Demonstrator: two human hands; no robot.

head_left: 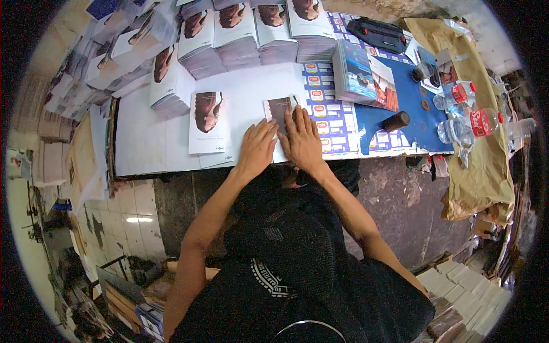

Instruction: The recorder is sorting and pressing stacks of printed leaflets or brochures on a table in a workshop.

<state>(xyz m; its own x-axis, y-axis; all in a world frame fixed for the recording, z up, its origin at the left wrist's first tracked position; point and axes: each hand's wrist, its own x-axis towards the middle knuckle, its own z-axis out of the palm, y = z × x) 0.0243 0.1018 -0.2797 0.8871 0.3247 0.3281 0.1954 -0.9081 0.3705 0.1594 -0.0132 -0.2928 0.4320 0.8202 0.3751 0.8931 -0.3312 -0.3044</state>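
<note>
My left hand (258, 142) lies with outstretched fingers over the lower left of a white booklet (280, 106) with a brown picture on its cover. Flat on the same booklet, toward its right side, rests my right hand (304, 137), fingers extended and close to the left hand. Neither hand grips anything I can see; the hands hide much of the cover. To the left, a similar booklet (196, 140) lies face up on the white sheet (137, 140), on top of at least one other paper whose edge shows below.
Tall booklet stacks (237, 48) line the back and left. At right are a picture-covered stack (350, 71), a dark cylinder (395, 121), plastic bottles (452, 131), a black pouch (377, 35) and brown paper (480, 188). The table's front edge (189, 171) is close to my forearms.
</note>
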